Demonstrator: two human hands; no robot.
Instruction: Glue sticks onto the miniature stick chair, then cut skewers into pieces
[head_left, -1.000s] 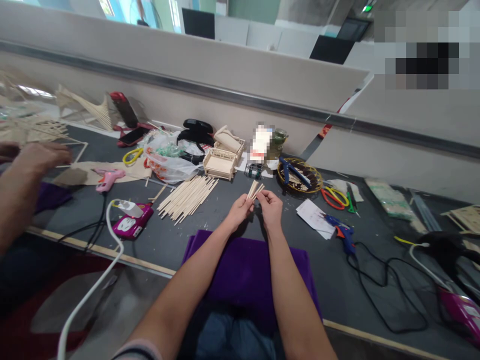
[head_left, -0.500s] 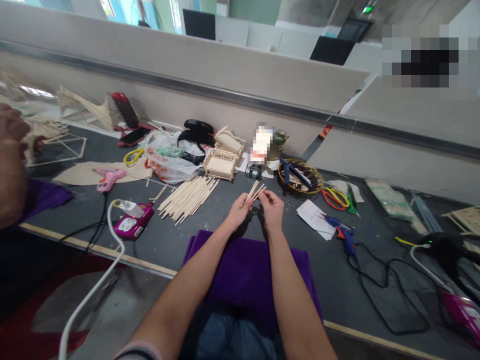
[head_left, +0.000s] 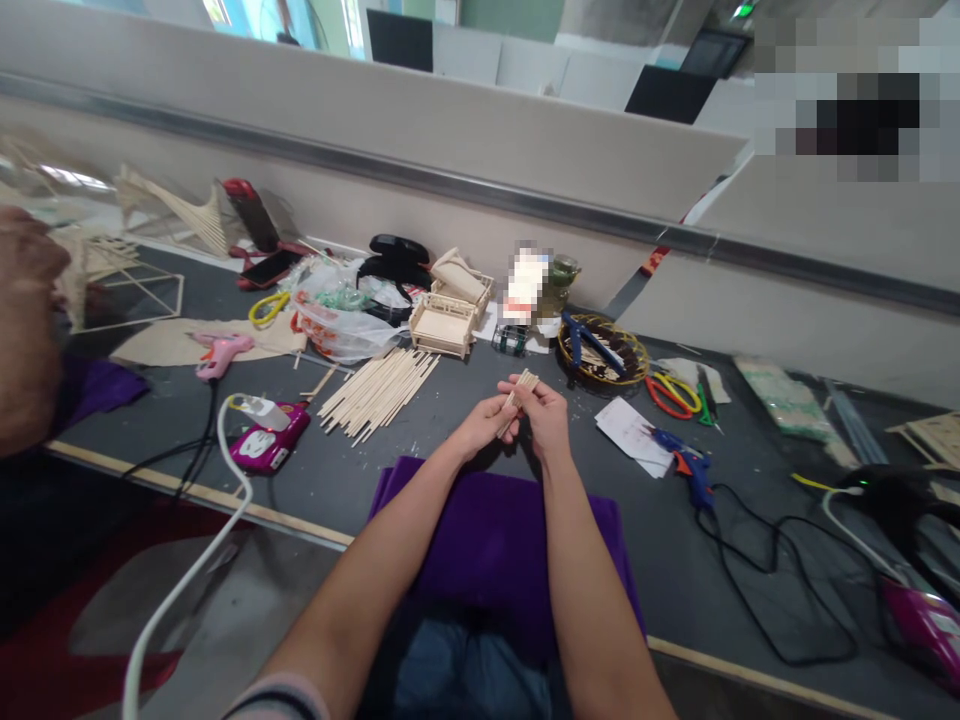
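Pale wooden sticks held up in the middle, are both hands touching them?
Touching. The head view shows the left hand and right hand both pinching the small bundle of pale wooden sticks between them.

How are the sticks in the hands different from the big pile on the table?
The held sticks are only a few; the pile has many. The held sticks look shorter than those in the pile. The held sticks are pinched together between the left hand and right hand; the pile lies fanned on the grey table. Both are thin, pale wood.
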